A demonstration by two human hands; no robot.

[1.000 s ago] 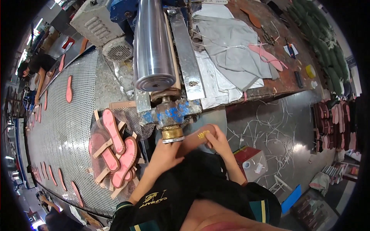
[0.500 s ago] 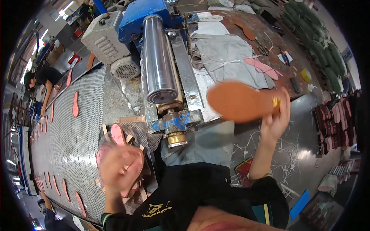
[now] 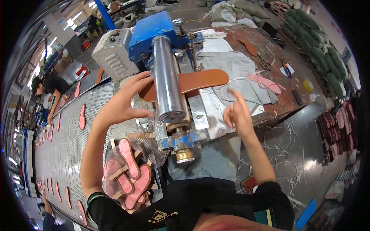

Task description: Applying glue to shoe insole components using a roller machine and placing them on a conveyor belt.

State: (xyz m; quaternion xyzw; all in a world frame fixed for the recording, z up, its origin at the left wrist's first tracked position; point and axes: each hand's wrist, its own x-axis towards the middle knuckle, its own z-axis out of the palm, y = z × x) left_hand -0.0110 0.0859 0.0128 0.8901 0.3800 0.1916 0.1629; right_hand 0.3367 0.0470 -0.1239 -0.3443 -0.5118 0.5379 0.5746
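Observation:
A brown shoe sole point(image 3: 204, 80) lies crosswise under the shiny steel roller point(image 3: 166, 82) of a blue machine point(image 3: 150, 32), sticking out on both sides. My left hand point(image 3: 123, 98) is at the roller's left, thumb and fingers spread around that end of the sole. It grips nothing, and I cannot tell whether it touches the sole. To the right of the roller, my right hand point(image 3: 238, 115) is raised just short of the sole's other end. Its index finger is stretched out, the others are bent, and nothing shows in it.
Pink sandal soles with tan straps point(image 3: 133, 173) are piled in netting at my left front. More pink soles point(image 3: 82, 116) lie along a mesh conveyor point(image 3: 69, 154). Grey cloth point(image 3: 227, 69), scissors point(image 3: 266, 65) and pliers point(image 3: 286, 70) rest on the worn table. A co-worker point(image 3: 54, 86) leans over the conveyor's far side.
The brown sole has gone from my right hand to under the roller. My left hand has risen from the sandal pile to the roller. My right hand has moved left, without the sole.

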